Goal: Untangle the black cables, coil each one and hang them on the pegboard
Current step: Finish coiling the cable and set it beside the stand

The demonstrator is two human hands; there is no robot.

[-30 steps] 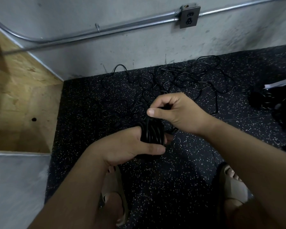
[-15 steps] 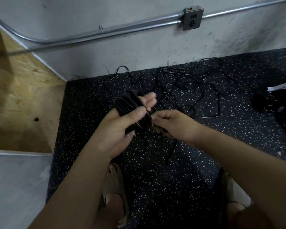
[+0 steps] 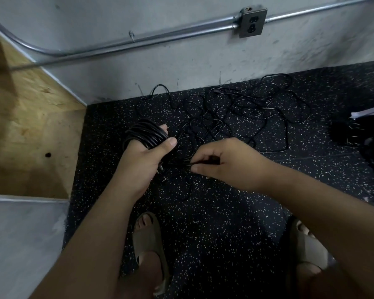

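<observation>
**Coil on the left hand, cable end pinched in the right**

The left hand (image 3: 143, 156), at the centre-left of the frame, holds a coiled black cable (image 3: 146, 131). The loops wrap round its fingers, and the thumb presses across them from the front, so the hand is closed around the bundle. One fingertip shows above the loops.

To the right of it, near the middle of the frame, the right hand (image 3: 227, 162) has its fingers curled. Thumb and fingers pinch a thin black cable end (image 3: 203, 163) that points left toward the other hand. The two hands are near each other but apart.

Above the hands, the tangle of black cables (image 3: 246, 111) lies loose on the speckled dark floor (image 3: 203, 223), reaching up to the foot of the grey wall (image 3: 181, 67). A metal conduit (image 3: 160, 39) and an outlet box (image 3: 252, 23) run along the wall at the top. A plywood panel (image 3: 26, 126) fills the left edge. Two sandalled feet (image 3: 149, 240) stand at the bottom. Dark items (image 3: 365, 134) at the right edge are too dim to identify.
</observation>
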